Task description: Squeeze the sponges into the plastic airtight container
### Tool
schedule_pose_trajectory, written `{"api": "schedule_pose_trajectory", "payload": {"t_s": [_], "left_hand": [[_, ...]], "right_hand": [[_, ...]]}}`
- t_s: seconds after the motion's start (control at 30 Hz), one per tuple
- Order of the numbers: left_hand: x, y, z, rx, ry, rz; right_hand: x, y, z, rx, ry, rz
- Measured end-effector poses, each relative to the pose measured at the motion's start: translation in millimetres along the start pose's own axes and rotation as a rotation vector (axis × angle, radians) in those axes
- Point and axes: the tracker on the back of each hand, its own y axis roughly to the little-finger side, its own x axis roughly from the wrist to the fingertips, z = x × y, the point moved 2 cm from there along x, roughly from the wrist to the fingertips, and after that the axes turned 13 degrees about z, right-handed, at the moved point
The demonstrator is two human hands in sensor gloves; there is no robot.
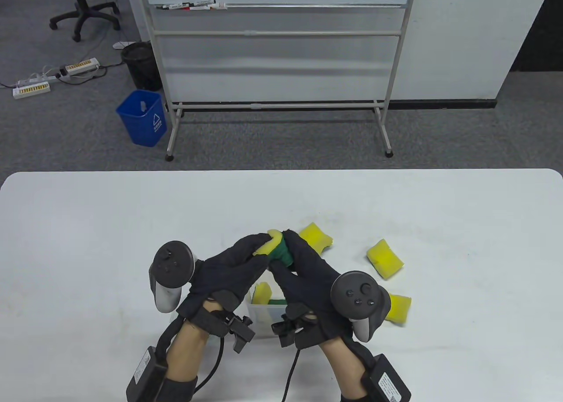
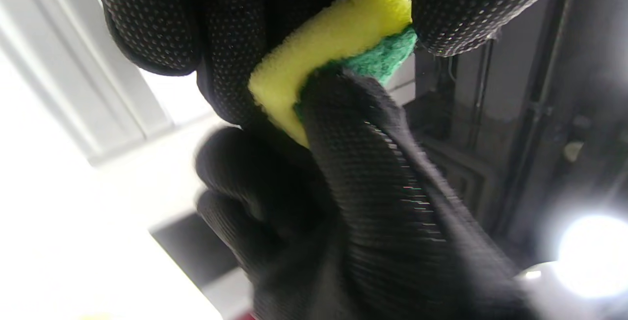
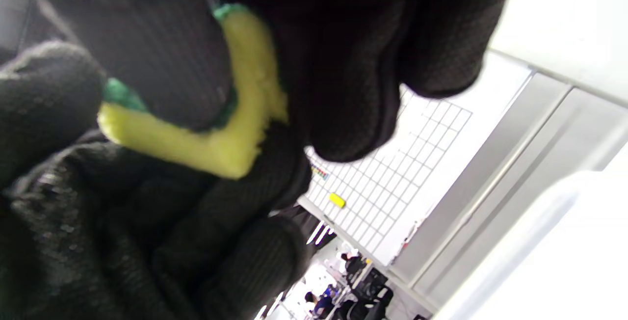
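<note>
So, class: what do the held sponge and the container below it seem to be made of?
Held sponge: soft yellow foam with a green, fibrous-looking scouring layer; it bends between left hand and right hand. Container: apparently translucent plastic; sponge colours show through its wall.

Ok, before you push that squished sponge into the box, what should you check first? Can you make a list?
1. Sponge held by both hands, left hand and right hand: ok.
2. Sponge bent small, yellow outside, green inside: ok.
3. Container on the table below the hands: ok.
4. Room left inside: cannot tell; a sponge already pokes up there, and the hands hide the rest.
5. Lid off: cannot tell; no lid shows.
6. Three more sponges wait on the table, nearest: ok.
</note>
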Motion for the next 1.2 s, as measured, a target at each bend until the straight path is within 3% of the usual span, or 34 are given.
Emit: {"api": "schedule_pose_trajectory", "payload": {"t_s": [0.1,0.17,0.23,0.33,0.43,0.57,0.73,1.2], "left_hand": [[-5,-6,6,0.162,-0.127,0.007],[-7,-8,14,0.309,-0.216,-0.006],[-5,-7,16,0.341,-0.161,-0.020],[1,-1,12,0.253,0.023,-0.058],[4,1,11,0.235,0.091,-0.086],[3,0,16,0.238,0.016,-0.089],[3,0,20,0.255,-0.056,-0.080],[2,1,20,0.385,-0.085,-0.020]], "right_hand": [[0,2,-1,-0.017,0.034,0.012],[3,2,-1,-0.022,-0.004,0.015],[4,2,1,-0.025,-0.042,0.016],[5,1,4,-0.038,-0.103,0.004],[6,1,5,-0.047,-0.135,0.005],[5,1,7,-0.020,-0.143,-0.013],[2,-2,6,-0.029,-0.059,-0.063],[1,-6,4,-0.117,0.055,-0.145]]}}
